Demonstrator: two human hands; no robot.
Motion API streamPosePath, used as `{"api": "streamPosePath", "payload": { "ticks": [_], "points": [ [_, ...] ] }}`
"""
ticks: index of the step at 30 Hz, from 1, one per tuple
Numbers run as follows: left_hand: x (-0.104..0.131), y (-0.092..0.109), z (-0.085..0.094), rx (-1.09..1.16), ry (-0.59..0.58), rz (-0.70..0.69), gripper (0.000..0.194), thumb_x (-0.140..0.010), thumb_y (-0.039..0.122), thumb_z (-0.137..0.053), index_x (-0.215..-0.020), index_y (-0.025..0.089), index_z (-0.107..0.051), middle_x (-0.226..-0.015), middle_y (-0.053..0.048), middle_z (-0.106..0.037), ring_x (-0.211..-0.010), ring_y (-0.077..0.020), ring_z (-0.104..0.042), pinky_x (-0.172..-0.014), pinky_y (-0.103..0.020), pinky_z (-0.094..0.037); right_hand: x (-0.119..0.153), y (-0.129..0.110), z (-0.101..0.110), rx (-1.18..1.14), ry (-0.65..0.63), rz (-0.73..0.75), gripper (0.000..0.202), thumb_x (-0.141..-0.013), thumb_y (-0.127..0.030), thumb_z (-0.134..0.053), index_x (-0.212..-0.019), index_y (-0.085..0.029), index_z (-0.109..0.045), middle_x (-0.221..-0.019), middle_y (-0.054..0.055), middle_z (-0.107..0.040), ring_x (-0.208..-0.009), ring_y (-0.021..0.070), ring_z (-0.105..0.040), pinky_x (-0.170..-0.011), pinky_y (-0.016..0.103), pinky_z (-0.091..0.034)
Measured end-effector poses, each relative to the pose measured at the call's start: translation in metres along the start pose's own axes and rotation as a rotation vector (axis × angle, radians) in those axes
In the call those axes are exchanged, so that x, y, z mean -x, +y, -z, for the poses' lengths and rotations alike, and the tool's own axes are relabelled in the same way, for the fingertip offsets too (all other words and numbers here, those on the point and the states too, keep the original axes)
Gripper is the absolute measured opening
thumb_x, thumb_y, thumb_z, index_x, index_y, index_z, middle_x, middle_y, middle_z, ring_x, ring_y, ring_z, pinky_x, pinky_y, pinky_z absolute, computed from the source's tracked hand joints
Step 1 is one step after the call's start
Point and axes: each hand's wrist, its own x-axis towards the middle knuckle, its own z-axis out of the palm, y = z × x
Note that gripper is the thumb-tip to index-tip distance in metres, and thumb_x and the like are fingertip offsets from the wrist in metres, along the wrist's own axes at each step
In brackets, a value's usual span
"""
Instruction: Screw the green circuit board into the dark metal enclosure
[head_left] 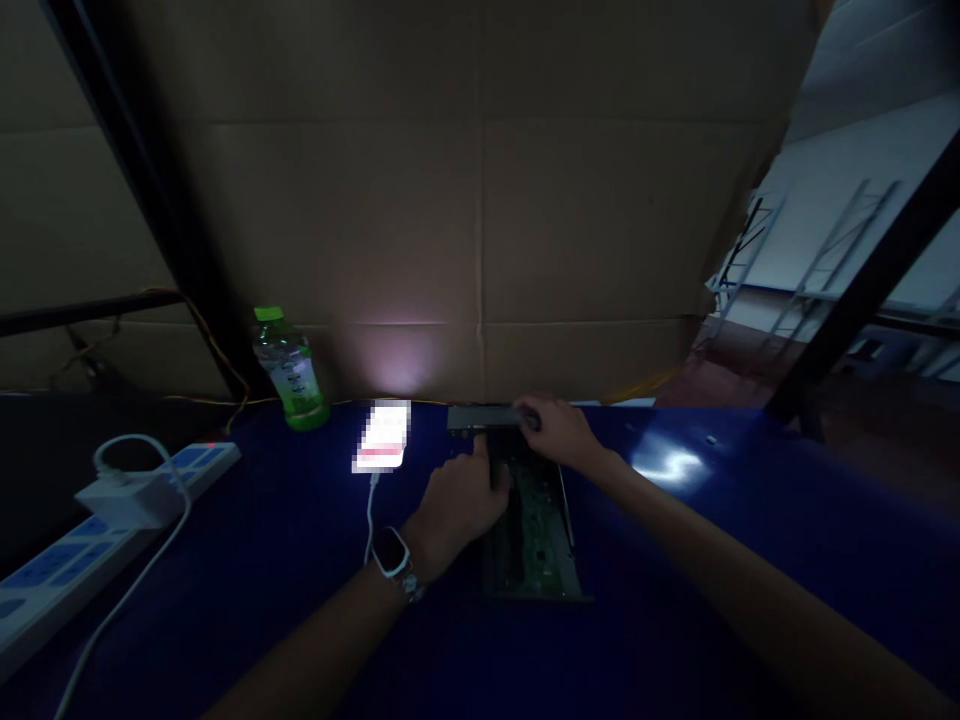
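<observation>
A green circuit board (536, 545) in a metal frame lies on the dark blue table (750, 560), with a grey metal end plate (480, 418) at its far end. My left hand (461, 500), with a watch on the wrist, rests on the board's left part, fingers curled against it. My right hand (559, 430) grips the far end of the board by the grey plate. The light is dim and what the fingers pinch is hard to make out.
A lit phone (384, 436) on a white cable lies left of the board. A green-capped bottle (289, 372) stands against the cardboard wall (480, 200). A white power strip (90, 530) with a plugged-in charger lies at the far left.
</observation>
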Motion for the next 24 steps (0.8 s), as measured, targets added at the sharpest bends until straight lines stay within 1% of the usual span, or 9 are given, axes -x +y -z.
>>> {"api": "streamPosePath", "payload": {
  "ticks": [1, 3, 5, 7, 10, 14, 18, 21, 24],
  "points": [
    [-0.002, 0.001, 0.004, -0.004, 0.031, 0.005, 0.054, -0.087, 0.045, -0.04, -0.127, 0.009, -0.049, -0.079, -0.018, -0.066, -0.075, -0.0354, -0.064, -0.071, -0.045, -0.041, 0.007, 0.004, 0.005, 0.032, 0.032, -0.077, 0.026, -0.081, -0.02, -0.052, -0.103, -0.022, -0.065, -0.098, 0.006, -0.071, -0.086, 0.0225, -0.065, -0.068, 0.032, -0.043],
    [-0.007, 0.003, 0.013, 0.023, 0.086, 0.01, 0.048, -0.088, 0.043, -0.039, -0.121, 0.012, -0.054, -0.076, -0.015, -0.065, -0.076, -0.0335, -0.063, -0.074, -0.045, -0.041, 0.023, 0.014, 0.012, 0.1, 0.014, -0.207, 0.019, -0.079, -0.023, -0.052, -0.093, -0.021, -0.065, -0.084, 0.006, -0.07, -0.076, 0.0234, -0.065, -0.061, 0.031, -0.041],
    [-0.013, 0.006, 0.02, 0.07, 0.134, 0.0, 0.043, -0.088, 0.042, -0.041, -0.116, 0.014, -0.057, -0.074, -0.012, -0.064, -0.078, -0.0322, -0.063, -0.077, -0.044, -0.04, 0.037, 0.022, 0.016, 0.101, -0.104, -0.313, 0.013, -0.076, -0.03, -0.057, -0.078, -0.02, -0.066, -0.077, 0.008, -0.069, -0.071, 0.0242, -0.065, -0.056, 0.031, -0.039],
    [-0.021, 0.01, 0.024, 0.104, 0.163, -0.041, 0.038, -0.087, 0.04, -0.044, -0.113, 0.016, -0.059, -0.075, -0.011, -0.064, -0.078, -0.0307, -0.062, -0.078, -0.043, -0.039, 0.048, 0.026, 0.015, 0.034, -0.253, -0.369, 0.021, -0.077, -0.038, -0.057, -0.071, -0.021, -0.066, -0.073, 0.009, -0.069, -0.067, 0.0254, -0.064, -0.052, 0.031, -0.038],
    [-0.032, 0.018, 0.025, 0.091, 0.171, -0.137, 0.033, -0.087, 0.036, -0.044, -0.107, 0.018, -0.062, -0.078, -0.011, -0.065, -0.074, -0.0278, -0.062, -0.075, -0.04, -0.039, 0.055, 0.023, 0.011, -0.021, -0.328, -0.367, 0.02, -0.075, -0.036, -0.057, -0.064, -0.022, -0.065, -0.069, 0.008, -0.067, -0.064, 0.0244, -0.064, -0.052, 0.032, -0.039],
    [-0.043, 0.028, 0.018, 0.016, 0.153, -0.193, 0.03, -0.088, 0.034, -0.042, -0.099, 0.017, -0.064, -0.08, -0.01, -0.067, -0.072, -0.025, -0.061, -0.072, -0.037, -0.04, 0.055, 0.016, 0.007, 0.019, -0.278, -0.414, 0.023, -0.073, -0.039, -0.06, -0.061, -0.021, -0.062, -0.068, 0.01, -0.066, -0.063, 0.0252, -0.063, -0.054, 0.036, -0.042],
    [-0.046, 0.022, 0.01, 0.098, 0.192, -0.185, 0.026, -0.09, 0.033, -0.042, -0.094, 0.019, -0.064, -0.077, -0.006, -0.066, -0.073, -0.0224, -0.06, -0.073, -0.034, -0.041, 0.053, 0.021, 0.008, -0.025, -0.212, -0.458, 0.03, -0.078, -0.041, -0.054, -0.055, -0.021, -0.054, -0.062, 0.008, -0.061, -0.062, 0.0242, -0.061, -0.052, 0.034, -0.04],
    [-0.044, 0.009, 0.008, 0.179, 0.212, -0.197, 0.025, -0.09, 0.031, -0.043, -0.091, 0.019, -0.064, -0.083, -0.007, -0.066, -0.078, -0.0223, -0.061, -0.076, -0.034, -0.043, 0.047, 0.02, 0.01, -0.284, -0.103, -0.377, 0.029, -0.083, -0.035, -0.048, -0.057, -0.021, -0.046, -0.055, 0.003, -0.055, -0.054, 0.0174, -0.056, -0.047, 0.028, -0.038],
    [-0.044, -0.002, 0.011, 0.318, 0.161, -0.235, 0.023, -0.09, 0.029, -0.045, -0.093, 0.018, -0.065, -0.097, -0.009, -0.069, -0.087, -0.0222, -0.061, -0.081, -0.034, -0.045, 0.033, 0.007, 0.011, -0.668, -0.018, -0.292, 0.02, -0.087, -0.032, -0.044, -0.07, -0.023, -0.043, -0.051, -0.004, -0.05, -0.041, 0.0111, -0.048, -0.041, 0.023, -0.036]
  ]
}}
